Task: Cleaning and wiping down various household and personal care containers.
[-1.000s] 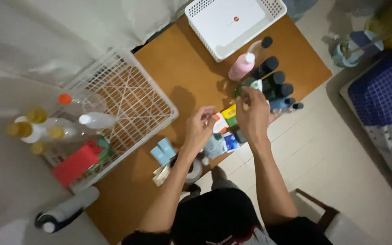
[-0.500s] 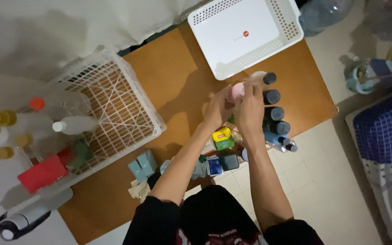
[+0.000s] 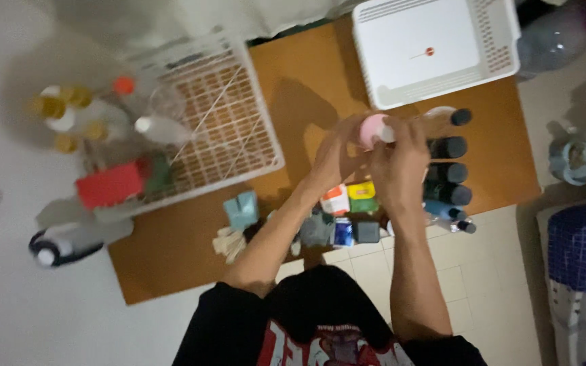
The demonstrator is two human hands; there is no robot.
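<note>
Both of my hands meet over the wooden table (image 3: 293,88) around a pink bottle (image 3: 373,129) with a white top. My left hand (image 3: 330,159) wraps it from the left, and my right hand (image 3: 401,166) covers it from below and the right. A row of dark-capped bottles (image 3: 449,169) lies just right of my right hand. Small colourful boxes (image 3: 350,200) sit on the table under my wrists.
A white lattice basket (image 3: 205,129) stands at the left, with a red box (image 3: 110,184) and several yellow-capped bottles (image 3: 62,115) beside it. A white perforated tray (image 3: 435,47) is at the back right. Tiled floor lies beneath the table's near edge.
My hands moved up from the small boxes toward the table's middle and closed together around the pink bottle. The view has shifted left and down.
</note>
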